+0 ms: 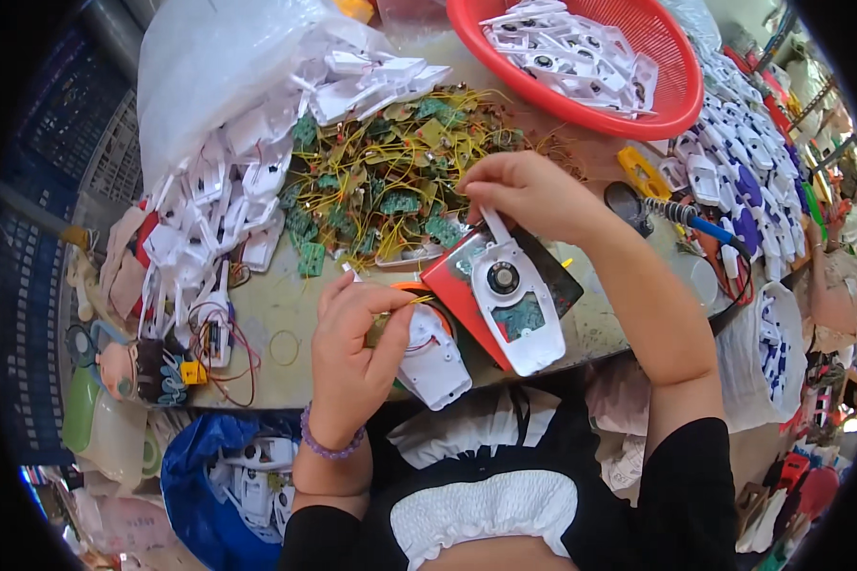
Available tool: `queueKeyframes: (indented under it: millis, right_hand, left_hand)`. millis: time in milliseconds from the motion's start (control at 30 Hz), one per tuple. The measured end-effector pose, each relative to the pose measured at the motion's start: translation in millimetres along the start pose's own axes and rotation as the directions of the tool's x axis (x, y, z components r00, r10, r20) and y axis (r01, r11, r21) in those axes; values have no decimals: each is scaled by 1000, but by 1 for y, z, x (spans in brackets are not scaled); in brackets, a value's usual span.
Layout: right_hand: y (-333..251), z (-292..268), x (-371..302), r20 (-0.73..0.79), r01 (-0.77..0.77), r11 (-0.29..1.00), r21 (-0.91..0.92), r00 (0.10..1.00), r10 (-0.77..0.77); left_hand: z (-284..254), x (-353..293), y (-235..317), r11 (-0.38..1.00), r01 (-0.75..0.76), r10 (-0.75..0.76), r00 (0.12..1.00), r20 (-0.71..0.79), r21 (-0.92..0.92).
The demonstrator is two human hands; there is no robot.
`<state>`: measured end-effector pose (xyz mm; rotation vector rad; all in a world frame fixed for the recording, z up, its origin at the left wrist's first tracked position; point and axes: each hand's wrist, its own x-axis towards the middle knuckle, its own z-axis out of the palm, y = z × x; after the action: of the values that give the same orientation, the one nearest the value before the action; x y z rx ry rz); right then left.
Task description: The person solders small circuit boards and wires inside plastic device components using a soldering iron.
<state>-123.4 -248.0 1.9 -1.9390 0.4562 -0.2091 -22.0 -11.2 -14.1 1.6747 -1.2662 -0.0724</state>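
My right hand is closed on the narrow handle end of a white plastic housing. A round black speaker and a green circuit board sit in that housing, which lies over a red and black box. Between thumb and forefinger, my left hand pinches thin yellow wires. Just right of this hand, a second white housing rests at the table's near edge, against an orange-rimmed round thing. What the yellow wires join to is hidden by my fingers.
A heap of wired circuit boards covers the table's middle. White housings pile up on the left. A red basket of speaker-fitted housings stands at the back. A soldering iron lies right; a blue-lined bin stands below left.
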Motion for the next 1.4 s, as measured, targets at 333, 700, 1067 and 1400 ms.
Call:
queueKeyframes:
  millis: [333, 700, 1067, 1400]
  right_hand:
    - [-45, 41, -94, 201, 351, 586, -730, 930, -308]
    - [-3, 11, -87, 101, 401, 524, -752, 855, -509]
    - [-22, 49, -85, -145, 482, 838, -257, 838, -526]
    - [-7, 33, -102, -309, 426, 884, -195, 828, -467]
  left_hand:
    - [-4, -8, -10, 999, 48, -47, 996, -82, 9]
    - [-3, -6, 2, 999, -1, 1, 1000, 8, 54]
    - [13, -3, 20, 997, -76, 76, 994, 73, -2]
    - [18, -1, 22, 991, -124, 120, 988, 96, 39]
